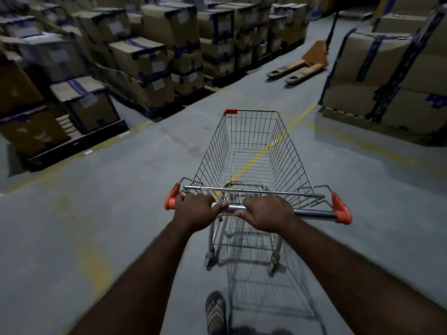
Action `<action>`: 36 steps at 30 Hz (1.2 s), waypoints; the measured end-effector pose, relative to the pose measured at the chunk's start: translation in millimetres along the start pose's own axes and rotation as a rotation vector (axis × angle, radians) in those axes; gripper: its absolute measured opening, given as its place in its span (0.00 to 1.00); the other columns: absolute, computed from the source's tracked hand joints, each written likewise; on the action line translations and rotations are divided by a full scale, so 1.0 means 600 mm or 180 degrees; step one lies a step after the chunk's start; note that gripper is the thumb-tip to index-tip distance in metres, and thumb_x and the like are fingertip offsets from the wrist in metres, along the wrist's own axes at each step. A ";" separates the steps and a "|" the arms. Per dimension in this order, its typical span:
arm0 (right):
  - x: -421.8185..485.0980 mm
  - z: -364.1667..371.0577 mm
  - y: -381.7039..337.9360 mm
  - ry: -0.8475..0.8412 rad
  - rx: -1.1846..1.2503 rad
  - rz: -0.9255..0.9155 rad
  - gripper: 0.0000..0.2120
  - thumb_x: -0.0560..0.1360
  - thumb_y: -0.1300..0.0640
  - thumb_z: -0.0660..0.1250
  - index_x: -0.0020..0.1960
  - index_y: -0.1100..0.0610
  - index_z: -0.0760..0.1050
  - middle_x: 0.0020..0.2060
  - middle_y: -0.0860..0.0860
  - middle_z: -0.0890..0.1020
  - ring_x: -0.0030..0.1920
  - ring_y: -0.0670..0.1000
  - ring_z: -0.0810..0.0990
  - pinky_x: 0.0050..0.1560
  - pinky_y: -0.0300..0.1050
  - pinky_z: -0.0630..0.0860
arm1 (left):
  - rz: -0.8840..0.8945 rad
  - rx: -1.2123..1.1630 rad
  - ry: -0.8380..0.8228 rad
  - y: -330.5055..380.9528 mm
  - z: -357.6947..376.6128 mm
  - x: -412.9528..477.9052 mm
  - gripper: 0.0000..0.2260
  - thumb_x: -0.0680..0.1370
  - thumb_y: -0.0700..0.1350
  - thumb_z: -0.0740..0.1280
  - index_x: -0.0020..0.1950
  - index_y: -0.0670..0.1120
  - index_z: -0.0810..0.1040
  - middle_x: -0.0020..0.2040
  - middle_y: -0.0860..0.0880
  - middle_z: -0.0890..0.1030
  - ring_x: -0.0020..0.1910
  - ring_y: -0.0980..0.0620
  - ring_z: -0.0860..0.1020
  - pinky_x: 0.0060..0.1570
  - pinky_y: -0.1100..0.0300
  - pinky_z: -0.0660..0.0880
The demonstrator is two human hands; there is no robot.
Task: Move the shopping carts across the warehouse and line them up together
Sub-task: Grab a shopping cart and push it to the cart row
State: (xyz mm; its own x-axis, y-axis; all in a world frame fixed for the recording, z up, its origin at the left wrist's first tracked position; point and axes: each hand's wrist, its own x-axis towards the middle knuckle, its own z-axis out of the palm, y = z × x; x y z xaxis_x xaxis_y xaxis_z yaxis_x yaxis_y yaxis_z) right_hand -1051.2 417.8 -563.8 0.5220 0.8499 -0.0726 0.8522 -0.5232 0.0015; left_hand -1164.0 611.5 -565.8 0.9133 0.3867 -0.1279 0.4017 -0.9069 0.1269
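With left hand (193, 210) and right hand (268, 213) each in a closed grip on the handle bar (314, 215) of the empty silver wire shopping cart (251, 151) mid-aisle, push evenly, steering clear of the far orange pallet jack (300, 65).

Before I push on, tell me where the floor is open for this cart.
Bare floor ahead of the cart, along the yellow line, between the left pallet boxes and the right box stack. Crowded further on: the pallet jack lies in the aisle.
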 end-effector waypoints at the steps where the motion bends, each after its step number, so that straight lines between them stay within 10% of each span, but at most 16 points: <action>1: 0.019 0.000 0.018 -0.0018 0.0021 0.0057 0.30 0.78 0.28 0.46 0.58 0.50 0.73 0.50 0.53 0.83 0.51 0.59 0.82 0.49 0.52 0.76 | 0.0051 0.0012 0.0029 0.005 -0.003 0.029 0.30 0.78 0.72 0.49 0.52 0.51 0.81 0.55 0.49 0.82 0.61 0.44 0.76 0.64 0.44 0.62; 17: 0.320 -0.023 0.262 -0.0088 0.0247 0.1677 0.24 0.79 0.33 0.55 0.62 0.48 0.74 0.60 0.52 0.80 0.63 0.58 0.75 0.63 0.61 0.63 | 0.0694 0.0308 0.0159 0.081 -0.056 0.497 0.30 0.79 0.70 0.48 0.52 0.51 0.80 0.55 0.47 0.83 0.58 0.44 0.78 0.64 0.45 0.64; 36: 0.635 -0.046 0.796 -0.0020 0.0672 0.1295 0.24 0.77 0.31 0.58 0.63 0.44 0.77 0.58 0.51 0.82 0.63 0.57 0.76 0.62 0.57 0.60 | 0.0337 0.0126 0.0306 0.324 -0.084 1.011 0.27 0.79 0.71 0.49 0.43 0.52 0.75 0.51 0.49 0.83 0.57 0.43 0.77 0.63 0.45 0.63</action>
State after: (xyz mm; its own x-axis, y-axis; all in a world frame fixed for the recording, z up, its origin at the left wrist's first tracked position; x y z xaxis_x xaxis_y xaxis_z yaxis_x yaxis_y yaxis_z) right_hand -444.5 493.3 -563.0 0.8120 0.5725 -0.1141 0.5514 -0.8163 -0.1721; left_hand -528.6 678.4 -569.2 0.9534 0.3009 -0.0207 0.3015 -0.9487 0.0955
